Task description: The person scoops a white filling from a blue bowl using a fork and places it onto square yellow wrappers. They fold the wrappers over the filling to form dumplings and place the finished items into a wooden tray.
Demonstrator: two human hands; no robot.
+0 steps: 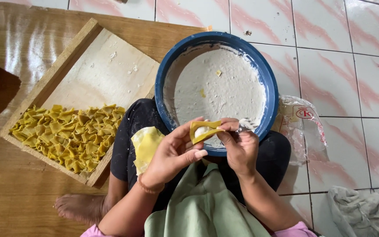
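Both hands pinch one yellow wrapper (204,130) over the blue bowl's (268,87) near rim: left hand (172,153) underneath, right hand (241,147) also gripping a fork (246,125). The wooden tray (53,74) lies just beside the bowl, its far half bare.

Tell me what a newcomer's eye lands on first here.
The big blue bowl of white filling at centre, resting on the person's lap. Just below it, the left hand and right hand pinch a yellow wrapper. At left, a wooden tray holds a heap of folded yellow dumplings.

Both hands, left hand (172,153) and right hand (241,149), pinch a filled yellow wrapper (203,131) above a blue bowl (218,41); folded dumplings (66,134) fill a wooden tray (66,50).
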